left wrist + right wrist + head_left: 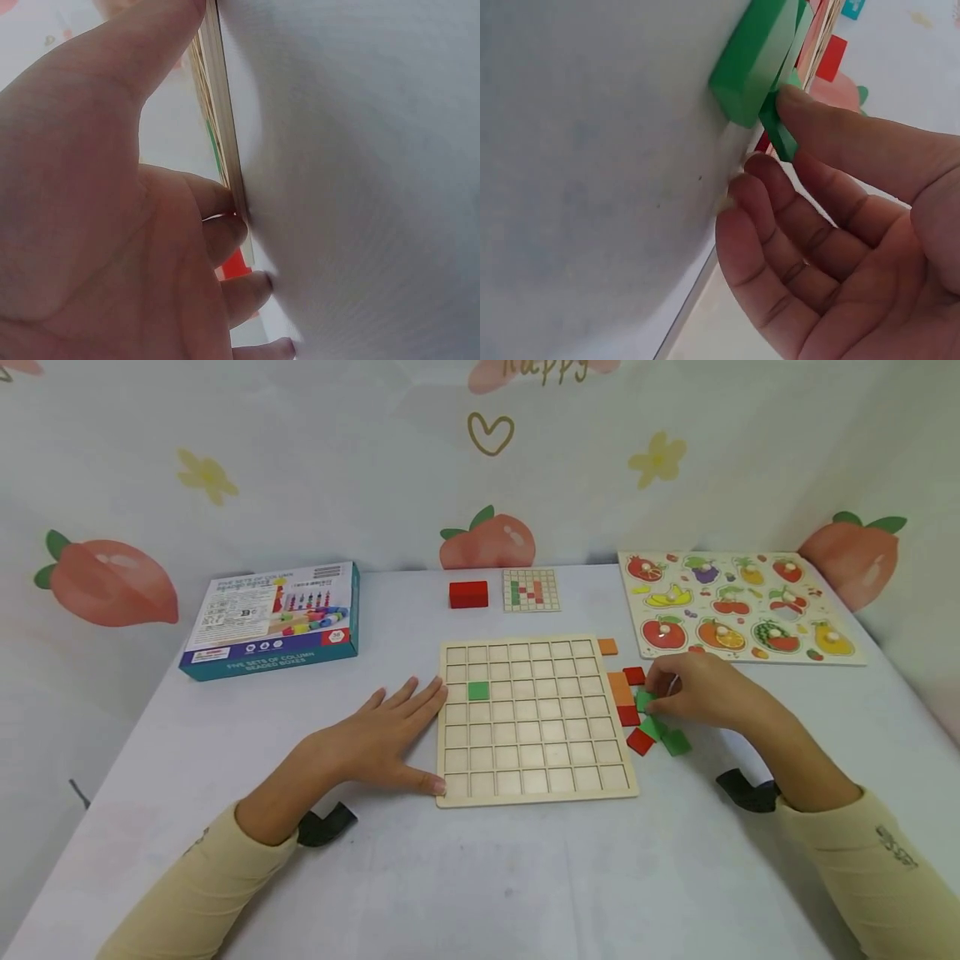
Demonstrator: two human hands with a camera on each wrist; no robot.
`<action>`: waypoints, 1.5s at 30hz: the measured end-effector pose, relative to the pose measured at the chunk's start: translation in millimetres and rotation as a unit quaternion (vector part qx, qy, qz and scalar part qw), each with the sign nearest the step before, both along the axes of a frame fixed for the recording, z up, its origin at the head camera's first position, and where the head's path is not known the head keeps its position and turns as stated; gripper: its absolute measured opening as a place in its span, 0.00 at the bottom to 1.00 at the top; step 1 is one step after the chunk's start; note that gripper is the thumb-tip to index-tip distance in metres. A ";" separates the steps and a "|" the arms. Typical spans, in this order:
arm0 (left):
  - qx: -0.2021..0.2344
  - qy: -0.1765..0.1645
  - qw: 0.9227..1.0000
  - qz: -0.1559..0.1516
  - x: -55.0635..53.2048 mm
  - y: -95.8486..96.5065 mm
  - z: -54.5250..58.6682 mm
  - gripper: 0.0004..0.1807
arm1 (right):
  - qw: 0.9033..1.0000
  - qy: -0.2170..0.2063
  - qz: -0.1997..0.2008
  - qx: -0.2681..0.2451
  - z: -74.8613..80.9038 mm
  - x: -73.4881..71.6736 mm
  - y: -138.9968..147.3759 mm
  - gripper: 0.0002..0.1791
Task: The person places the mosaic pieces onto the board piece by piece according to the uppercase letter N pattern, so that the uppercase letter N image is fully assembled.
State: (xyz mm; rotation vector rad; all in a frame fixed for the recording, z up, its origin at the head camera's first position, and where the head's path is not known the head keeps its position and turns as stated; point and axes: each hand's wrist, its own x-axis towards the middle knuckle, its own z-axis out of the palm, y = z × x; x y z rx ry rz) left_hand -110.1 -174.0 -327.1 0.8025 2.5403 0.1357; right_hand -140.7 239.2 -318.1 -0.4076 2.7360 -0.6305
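My left hand point(378, 735) lies with spread, fairly straight fingers along the left edge of a wooden grid board point(536, 781). Its thumb rests at the lower left corner, and in the left wrist view the fingertips point(225, 236) meet the board's side. One green square tile point(478, 691) sits in a cell near the upper left. Right of the board, my right hand point(708, 689) pinches a green tile point(780, 135) with thumb and fingers. Close by lie loose green tiles point(676, 742) and red tiles point(641, 742), one thick green tile point(754, 67) beside the thumb.
Orange tiles point(620, 688) lie against the board's right edge, another orange tile point(607, 647) higher up. Behind stand a red block point(468, 595) and a small pattern card point(531, 591). A bead-set box point(277, 618) is at back left, a fruit puzzle board point(738, 606) at back right.
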 end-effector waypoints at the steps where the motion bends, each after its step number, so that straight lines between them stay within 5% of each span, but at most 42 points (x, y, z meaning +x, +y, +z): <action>1: 0.000 -0.001 1.000 0.000 0.0 0.1 0.0 0.70 | 1.000 0.001 -0.004 -0.001 0.0 0.8 -0.5 0.11; 14: 0.001 -0.004 1.000 0.002 -0.5 -0.2 -0.6 0.70 | 0.998 0.019 -0.022 -0.052 11.1 7.9 -0.7 0.04; 23: 0.001 -0.004 1.000 0.001 -0.7 -0.6 -1.2 0.70 | 0.991 -0.022 -0.027 -0.126 16.8 5.8 -12.8 0.06; 45: 0.001 -0.005 1.000 0.003 -1.2 0.3 -2.3 0.71 | 0.978 -0.064 0.056 -0.192 11.6 -16.6 -98.1 0.04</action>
